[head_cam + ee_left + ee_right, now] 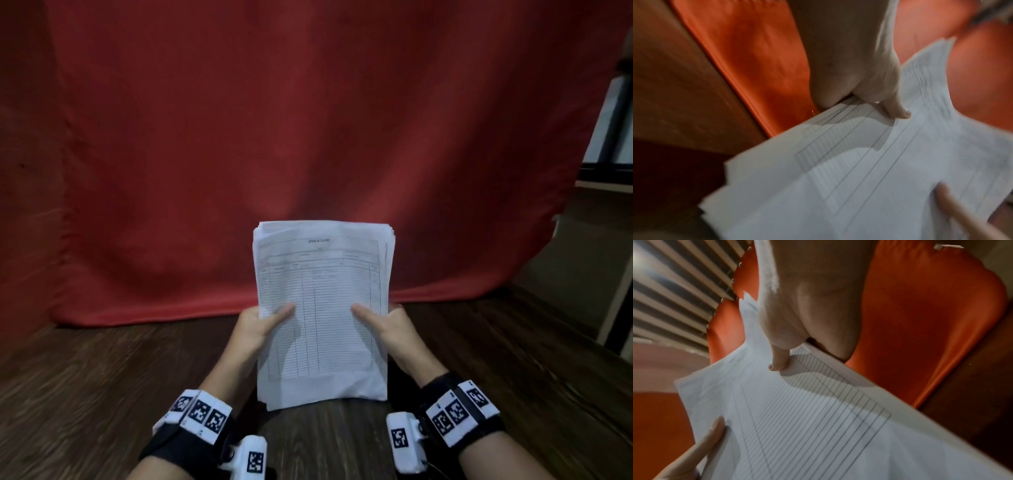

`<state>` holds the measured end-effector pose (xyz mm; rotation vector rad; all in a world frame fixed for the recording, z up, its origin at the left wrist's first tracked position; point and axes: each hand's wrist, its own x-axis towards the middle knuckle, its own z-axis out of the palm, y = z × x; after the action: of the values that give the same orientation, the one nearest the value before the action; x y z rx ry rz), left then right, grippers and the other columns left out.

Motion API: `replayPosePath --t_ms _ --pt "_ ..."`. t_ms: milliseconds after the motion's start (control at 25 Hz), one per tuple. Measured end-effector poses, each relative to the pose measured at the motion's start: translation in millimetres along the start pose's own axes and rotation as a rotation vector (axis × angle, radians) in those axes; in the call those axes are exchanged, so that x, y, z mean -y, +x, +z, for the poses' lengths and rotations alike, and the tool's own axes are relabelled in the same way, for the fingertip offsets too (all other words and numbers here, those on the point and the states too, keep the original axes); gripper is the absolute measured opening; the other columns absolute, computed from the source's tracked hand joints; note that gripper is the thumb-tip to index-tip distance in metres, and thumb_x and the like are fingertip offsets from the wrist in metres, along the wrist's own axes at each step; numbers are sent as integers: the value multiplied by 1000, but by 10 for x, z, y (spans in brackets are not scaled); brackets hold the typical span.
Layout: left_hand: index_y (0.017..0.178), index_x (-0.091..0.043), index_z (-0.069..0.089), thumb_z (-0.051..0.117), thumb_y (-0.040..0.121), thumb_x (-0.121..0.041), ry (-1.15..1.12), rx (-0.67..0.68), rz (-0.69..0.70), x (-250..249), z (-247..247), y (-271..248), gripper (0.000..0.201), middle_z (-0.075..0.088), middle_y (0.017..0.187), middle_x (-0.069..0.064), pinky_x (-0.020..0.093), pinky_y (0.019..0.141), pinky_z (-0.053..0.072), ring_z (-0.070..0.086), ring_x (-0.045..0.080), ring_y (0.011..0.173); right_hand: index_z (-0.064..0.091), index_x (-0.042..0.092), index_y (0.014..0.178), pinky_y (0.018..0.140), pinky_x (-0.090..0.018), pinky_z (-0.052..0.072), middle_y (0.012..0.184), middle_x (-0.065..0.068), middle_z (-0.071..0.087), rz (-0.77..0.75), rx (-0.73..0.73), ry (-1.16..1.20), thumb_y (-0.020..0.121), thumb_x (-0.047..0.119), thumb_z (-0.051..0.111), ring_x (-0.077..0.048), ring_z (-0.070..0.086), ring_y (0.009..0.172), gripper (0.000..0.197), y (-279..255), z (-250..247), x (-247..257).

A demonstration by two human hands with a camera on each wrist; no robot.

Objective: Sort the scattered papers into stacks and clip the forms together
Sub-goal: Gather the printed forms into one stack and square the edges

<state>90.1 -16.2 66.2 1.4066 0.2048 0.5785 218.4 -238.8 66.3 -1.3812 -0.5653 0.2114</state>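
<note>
A stack of white ruled forms stands upright on its lower edge on the dark wooden table, its top sheet headed "STOCK CARD". My left hand grips the stack's left edge, thumb flat across the front. My right hand grips the right edge the same way. In the left wrist view the stack of forms fills the lower right, with my left hand pinching its edge. The right wrist view shows the stack of forms under my right hand, thumb on the sheet. The fingers behind the stack are hidden.
A red cloth hangs behind the table and drapes onto its far edge. A pale cabinet or wall edge stands at the right. Slatted blinds show in the right wrist view.
</note>
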Motion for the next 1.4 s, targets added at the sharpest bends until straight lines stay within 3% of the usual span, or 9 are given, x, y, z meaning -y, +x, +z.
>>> replayPosePath --t_ms 280,440,520,600,720,880,1080,1280,1400 --pt "116 -19 83 91 68 -67 305 160 -71 23 -189 -81 69 83 118 2 57 110 56 80 23 112 77 7 117 95 -40 60 110 -6 81 84 165 -101 98 28 71 -27 77 106 29 -163 -103 -48" --pt "171 -24 28 89 76 -61 854 -274 484 -751 -239 -70 119 40 171 2 50 131 30 40 25 156 80 15 102 88 -41 62 102 0 82 -33 213 -281 97 32 73 -21 78 97 19 -113 -54 301" --pt "171 -17 21 87 79 -56 1100 -170 879 -1290 -206 -80 120 36 171 5 49 128 33 38 35 156 79 16 89 73 -35 55 85 6 78 -171 257 -550 96 39 73 -10 73 80 25 -60 0 594" --pt "155 -38 51 90 78 -52 1110 209 709 -1710 -186 -84 87 66 146 -3 44 109 53 65 26 131 78 22 88 65 -36 49 76 4 74 -344 338 -861 98 44 69 -11 66 68 26 -40 93 871" --pt "99 -17 84 90 70 -65 897 376 267 -1788 -251 -43 57 77 85 2 44 70 56 72 27 74 75 35 94 70 -41 54 81 0 77 -412 412 -949 97 47 68 -20 72 77 14 -74 87 1130" --pt "99 0 81 79 91 -7 520 172 183 -1390 -459 -143 11 84 96 16 41 72 70 83 29 83 79 11 97 82 -46 58 95 -12 80 -164 366 -639 83 36 85 -19 75 85 30 26 -507 1014" --pt "111 -2 76 77 87 -9 184 27 103 -705 -659 -100 25 84 104 14 37 74 68 82 32 93 68 3 126 97 -47 59 124 -19 74 88 246 131 58 41 100 -34 73 109 84 -50 -635 393" --pt "118 -2 74 77 92 -19 86 -57 76 -264 -589 -51 32 82 111 19 53 88 66 81 39 98 74 12 105 78 -34 63 98 -4 81 -125 -111 -26 92 17 76 -16 77 84 14 -74 -288 307" --pt "123 -3 74 83 89 -22 96 -51 51 -65 -648 -62 40 81 117 18 55 96 62 77 43 110 75 8 113 87 -41 64 103 -8 81 -78 -42 -99 92 16 77 -24 78 96 23 -96 -315 100"
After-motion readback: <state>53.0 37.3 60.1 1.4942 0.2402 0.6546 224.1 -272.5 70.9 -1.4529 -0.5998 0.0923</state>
